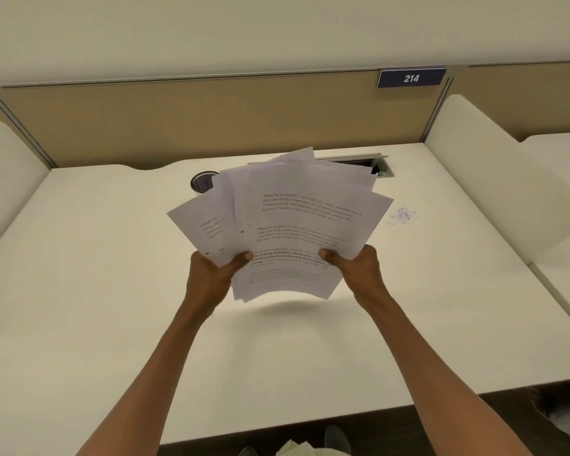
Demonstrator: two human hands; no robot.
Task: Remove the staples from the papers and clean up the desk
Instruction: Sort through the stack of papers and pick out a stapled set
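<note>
Cleanup step: my left hand (216, 269) and right hand (356, 263) pinch the fanned stack of white printed papers (287, 232) above the white table (112, 291); next I probably square them, then clear the small staple pile (402, 215).

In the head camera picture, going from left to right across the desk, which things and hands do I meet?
Black mesh cup → left hand → fanned papers held in both hands → right hand → small pile of removed staples.
</note>
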